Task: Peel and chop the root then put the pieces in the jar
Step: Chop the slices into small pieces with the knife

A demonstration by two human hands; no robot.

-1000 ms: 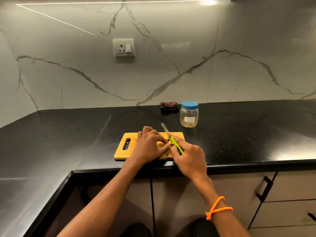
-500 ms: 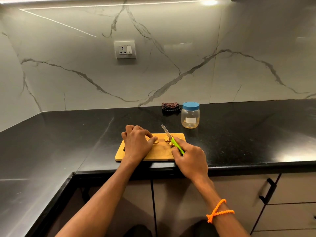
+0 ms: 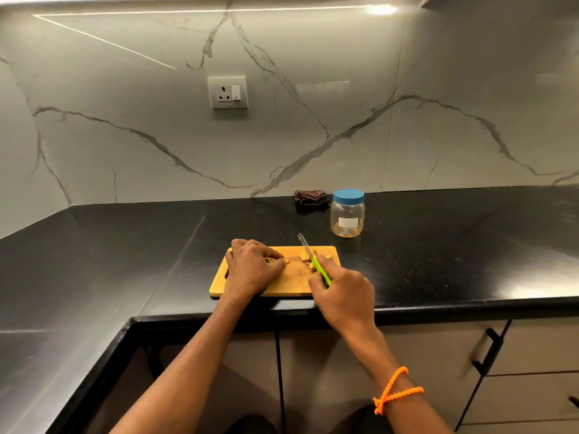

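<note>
On a wooden cutting board (image 3: 294,285) at the worktop's (image 3: 125,245) front edge, the left hand (image 3: 252,267) pinches a piece of root (image 3: 277,261) under curled fingers, while the right hand (image 3: 344,296) closes around a green-handled knife (image 3: 315,261) — blade angled away over cut slices (image 3: 305,256). The root lies left of the blade; the lidded jar (image 3: 347,214) stands behind, nearer the right hand.

black counter (image 3: 438,261) | on it: cutting board (image 3: 294,281), jar (image 3: 347,218), folded cloth (image 3: 310,197)
</note>
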